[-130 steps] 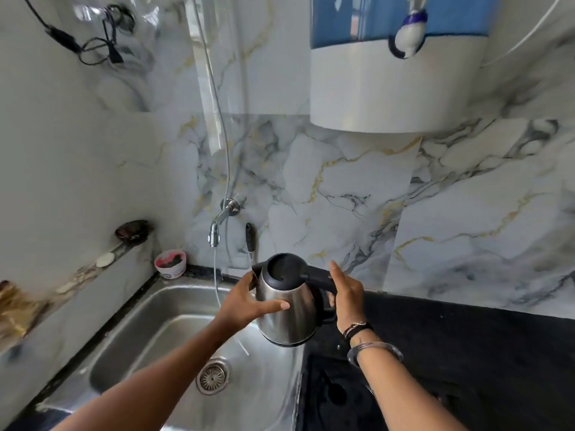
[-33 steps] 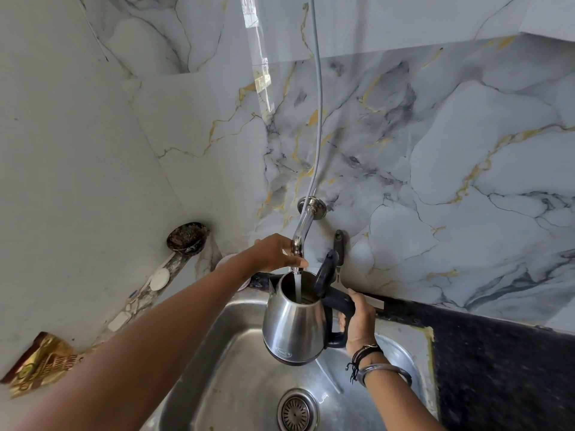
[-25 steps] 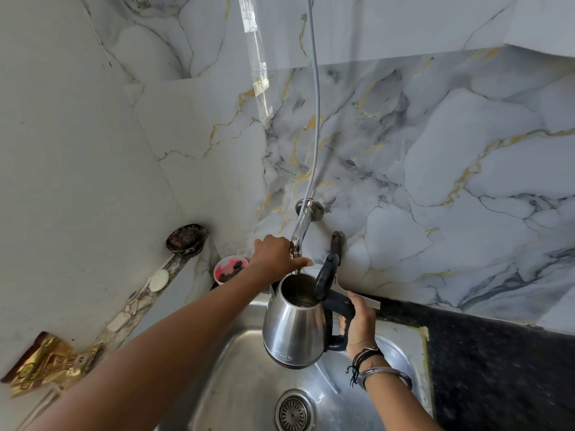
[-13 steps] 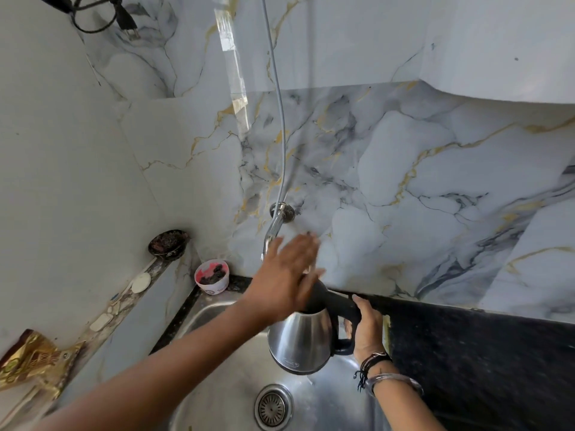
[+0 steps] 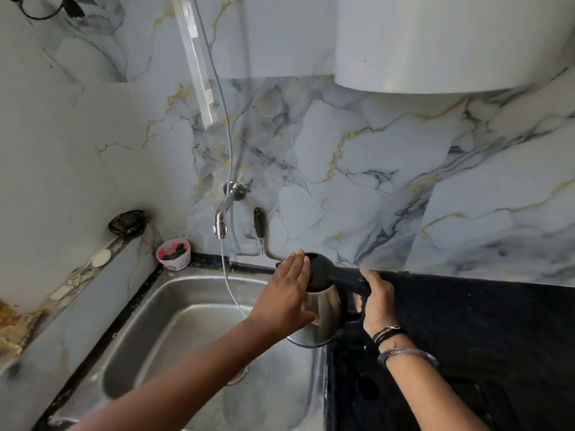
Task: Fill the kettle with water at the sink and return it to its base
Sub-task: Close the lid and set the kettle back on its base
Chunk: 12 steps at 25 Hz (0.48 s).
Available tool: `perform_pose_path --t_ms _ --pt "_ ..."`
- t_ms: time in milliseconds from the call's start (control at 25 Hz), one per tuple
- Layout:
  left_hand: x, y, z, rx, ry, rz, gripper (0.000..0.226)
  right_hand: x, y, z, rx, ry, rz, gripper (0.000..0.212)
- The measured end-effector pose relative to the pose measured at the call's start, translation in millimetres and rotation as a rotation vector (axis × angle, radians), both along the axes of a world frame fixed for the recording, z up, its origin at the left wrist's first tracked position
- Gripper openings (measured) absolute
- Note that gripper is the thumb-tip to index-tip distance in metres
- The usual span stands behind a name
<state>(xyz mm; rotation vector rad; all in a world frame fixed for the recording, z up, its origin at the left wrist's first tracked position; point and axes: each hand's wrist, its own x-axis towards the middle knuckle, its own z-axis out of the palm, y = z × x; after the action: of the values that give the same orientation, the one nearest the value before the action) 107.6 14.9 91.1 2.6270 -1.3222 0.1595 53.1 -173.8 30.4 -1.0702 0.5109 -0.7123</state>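
Note:
The steel kettle (image 5: 323, 318) with a black lid and handle hangs in the air over the right rim of the steel sink (image 5: 174, 309). My right hand (image 5: 378, 301) grips its black handle. My left hand (image 5: 287, 298) lies flat against the kettle's left side and lid, fingers spread and thumb under the body. The lid looks closed. The wall tap (image 5: 222, 217) is up and to the left of the kettle, with a thin thread of water below it. The kettle's base is not in view.
A black counter (image 5: 466, 321) runs right of the sink. A small pink-rimmed cup (image 5: 173, 254) stands at the sink's back left corner. A dark dish (image 5: 127, 223) sits on the left ledge. A black-handled tool (image 5: 259, 225) leans on the marble wall. A white appliance (image 5: 435, 42) hangs above.
My left hand left the tap and came down onto the kettle's lid and side. The kettle moved right, away from under the tap, and its lid went from open to closed.

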Motion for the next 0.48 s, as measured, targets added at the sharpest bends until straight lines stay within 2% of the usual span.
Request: perform_pose_path --t_ms 120,240,480 --pt "-39 -20 -8 -0.068 0.034 -0.017 0.112 -42 -30 1 -0.086 0.027 0.012 0.022" --pt "-86 -38 -26 -0.16 0.083 -0.075 0.11 -93 -55 -9 -0.051 0.046 -0.024 0.023" --pt "-149 -62 -73 -0.122 0.175 -0.151 0.105 -172 -73 -50 0.061 0.106 -0.1 0.025"
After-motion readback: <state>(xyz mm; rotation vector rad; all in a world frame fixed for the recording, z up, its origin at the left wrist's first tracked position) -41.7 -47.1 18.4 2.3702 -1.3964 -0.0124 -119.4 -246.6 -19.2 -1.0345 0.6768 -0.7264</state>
